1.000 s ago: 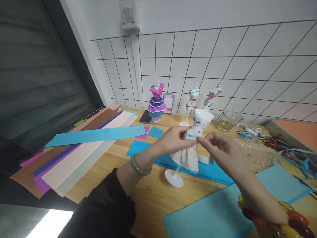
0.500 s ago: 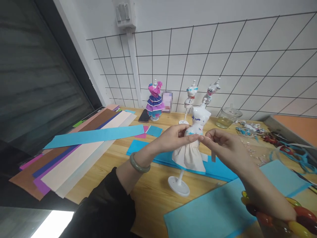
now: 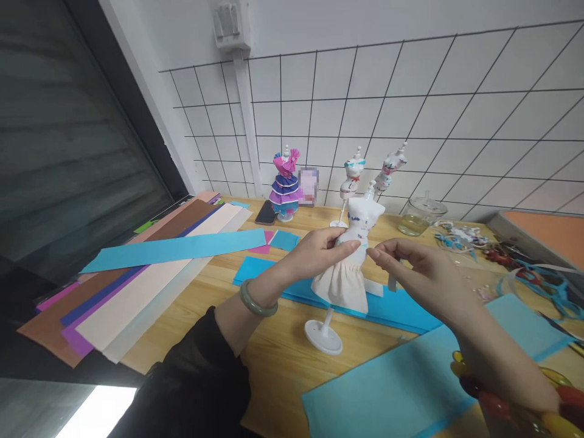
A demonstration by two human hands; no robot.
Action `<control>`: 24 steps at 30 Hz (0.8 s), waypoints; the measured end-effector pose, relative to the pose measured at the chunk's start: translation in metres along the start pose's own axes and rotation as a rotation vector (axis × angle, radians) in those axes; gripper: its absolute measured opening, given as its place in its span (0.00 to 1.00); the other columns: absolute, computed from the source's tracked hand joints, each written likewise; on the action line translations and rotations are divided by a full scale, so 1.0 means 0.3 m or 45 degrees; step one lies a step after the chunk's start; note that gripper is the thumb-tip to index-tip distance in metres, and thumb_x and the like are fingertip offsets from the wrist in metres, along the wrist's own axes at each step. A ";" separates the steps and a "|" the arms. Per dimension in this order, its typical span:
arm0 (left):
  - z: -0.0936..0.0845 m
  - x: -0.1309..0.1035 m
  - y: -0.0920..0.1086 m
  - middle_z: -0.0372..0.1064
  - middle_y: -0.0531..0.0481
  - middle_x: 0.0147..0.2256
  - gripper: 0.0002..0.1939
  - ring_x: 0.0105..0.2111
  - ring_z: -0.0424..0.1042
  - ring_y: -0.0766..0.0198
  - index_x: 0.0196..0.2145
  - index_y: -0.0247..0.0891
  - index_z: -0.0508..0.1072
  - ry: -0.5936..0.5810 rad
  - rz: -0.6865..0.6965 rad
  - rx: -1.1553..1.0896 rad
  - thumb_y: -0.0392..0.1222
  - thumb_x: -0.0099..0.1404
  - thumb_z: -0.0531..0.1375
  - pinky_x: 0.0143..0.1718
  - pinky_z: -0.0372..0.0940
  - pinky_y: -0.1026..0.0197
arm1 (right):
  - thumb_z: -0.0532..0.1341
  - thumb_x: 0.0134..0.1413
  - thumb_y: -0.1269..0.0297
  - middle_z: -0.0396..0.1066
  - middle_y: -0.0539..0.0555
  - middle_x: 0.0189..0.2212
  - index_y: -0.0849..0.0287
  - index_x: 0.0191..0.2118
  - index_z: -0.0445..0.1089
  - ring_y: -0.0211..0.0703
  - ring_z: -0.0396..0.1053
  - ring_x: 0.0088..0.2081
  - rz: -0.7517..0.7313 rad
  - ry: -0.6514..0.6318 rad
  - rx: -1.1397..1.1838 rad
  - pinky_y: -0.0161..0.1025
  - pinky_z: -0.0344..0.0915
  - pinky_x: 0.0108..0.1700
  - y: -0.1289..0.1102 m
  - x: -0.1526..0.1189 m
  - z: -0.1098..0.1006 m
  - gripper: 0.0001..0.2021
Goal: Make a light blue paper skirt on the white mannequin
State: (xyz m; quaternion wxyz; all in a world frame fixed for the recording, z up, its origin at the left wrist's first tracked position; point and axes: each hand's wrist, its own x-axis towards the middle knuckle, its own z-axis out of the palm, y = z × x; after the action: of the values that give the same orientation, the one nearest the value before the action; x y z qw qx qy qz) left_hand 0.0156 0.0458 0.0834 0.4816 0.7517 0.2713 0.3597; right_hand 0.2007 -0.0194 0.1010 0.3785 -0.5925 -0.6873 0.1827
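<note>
My left hand (image 3: pixel 314 254) is closed around the waist of a small white dress-form mannequin (image 3: pixel 362 222), thumb across its front. The form tilts, its head leaning right and its round base (image 3: pixel 323 336) lower left. A gathered cream skirt (image 3: pixel 343 285) with a blue lower edge covers its hips. Just right of the waist, my right hand (image 3: pixel 422 271) is closed in a pinch, thumb and forefinger together. A short greyish strip (image 3: pixel 392 282) hangs from under its fingers. What sits right at the fingertips is too small to make out.
Blue paper sheets (image 3: pixel 387 383) lie in front and beneath the mannequin. Long coloured paper strips (image 3: pixel 150 274) spread at left. Behind stand a dressed form (image 3: pixel 286 185), two more white forms (image 3: pixel 353 176), a phone (image 3: pixel 266 213) and a glass teapot (image 3: pixel 413 224). Blue-handled scissors (image 3: pixel 547 286) lie at right.
The mannequin has shifted slightly left and toward me, base included, with my left hand still on it. My right fingertips have come away from the waist, leaving a small gap.
</note>
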 end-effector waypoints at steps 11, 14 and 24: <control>-0.008 -0.003 0.012 0.69 0.48 0.36 0.18 0.35 0.67 0.66 0.43 0.34 0.72 -0.008 0.091 0.047 0.51 0.65 0.56 0.35 0.62 0.63 | 0.58 0.54 0.47 0.69 0.48 0.21 0.53 0.27 0.72 0.34 0.54 0.17 -0.073 0.149 -0.217 0.36 0.53 0.21 -0.008 -0.020 -0.023 0.16; -0.009 -0.002 0.009 0.69 0.48 0.36 0.17 0.35 0.67 0.66 0.43 0.33 0.72 -0.022 0.098 0.011 0.50 0.65 0.56 0.36 0.62 0.64 | 0.58 0.54 0.47 0.69 0.49 0.21 0.53 0.26 0.72 0.35 0.55 0.17 -0.092 0.153 -0.215 0.37 0.53 0.21 -0.010 -0.015 -0.023 0.16; -0.006 0.006 0.003 0.67 0.48 0.34 0.16 0.35 0.67 0.66 0.40 0.33 0.71 -0.097 0.107 -0.326 0.49 0.63 0.60 0.36 0.62 0.64 | 0.62 0.49 0.43 0.71 0.52 0.27 0.56 0.29 0.73 0.37 0.63 0.24 0.099 -0.018 0.209 0.36 0.62 0.24 0.023 0.001 -0.023 0.19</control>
State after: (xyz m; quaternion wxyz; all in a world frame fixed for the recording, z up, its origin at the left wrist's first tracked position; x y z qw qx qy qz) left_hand 0.0153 0.0479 0.0852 0.5682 0.7077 0.1731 0.3826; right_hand 0.2103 -0.0188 0.1006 0.4136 -0.5845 -0.6491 0.2569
